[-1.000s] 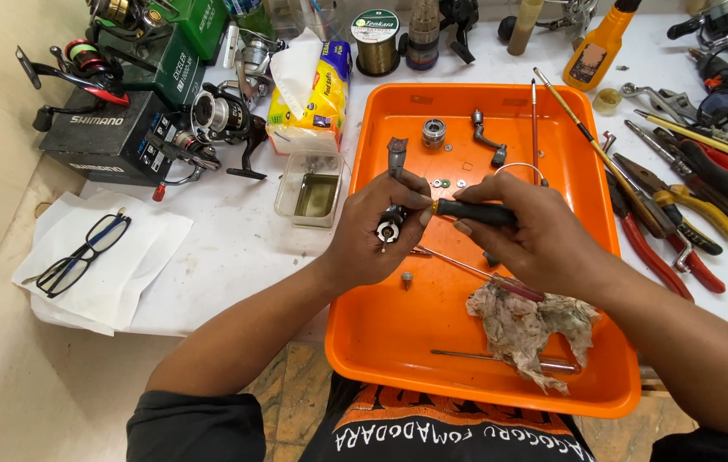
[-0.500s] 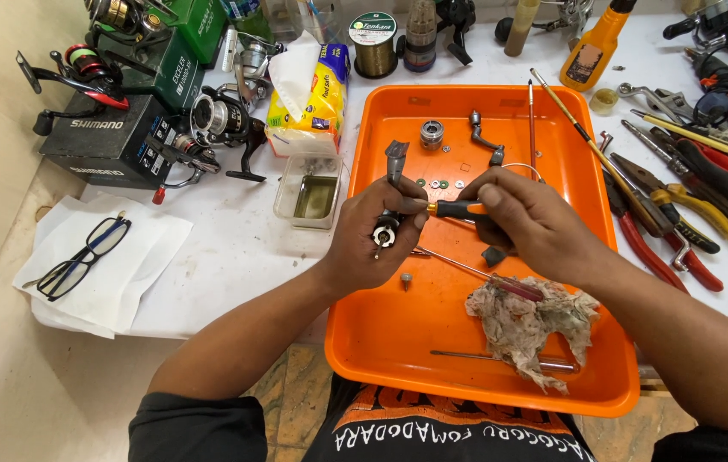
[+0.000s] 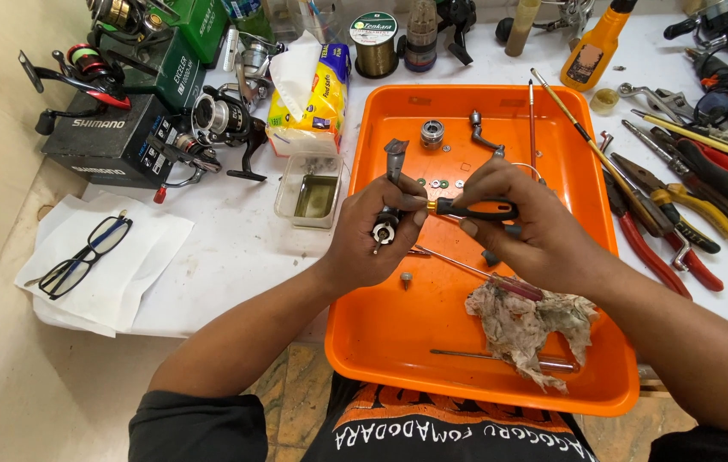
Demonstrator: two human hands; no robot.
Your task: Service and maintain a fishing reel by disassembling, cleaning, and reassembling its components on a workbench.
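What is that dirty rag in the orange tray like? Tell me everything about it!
The rag is a crumpled, frayed piece of cloth, whitish with grey and brown stains. It lies in the orange tray, near the front right corner, just below the right hand. It partly covers a thin red-handled tool and a slim metal rod. Neither hand holds it.

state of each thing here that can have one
left hand: shut on reel part
right hand: shut on screwdriver, tip at the reel part
glasses: folded open, on white paper
orange bottle: upright, capped
rag: crumpled, dirty, in tray
clear dish: open
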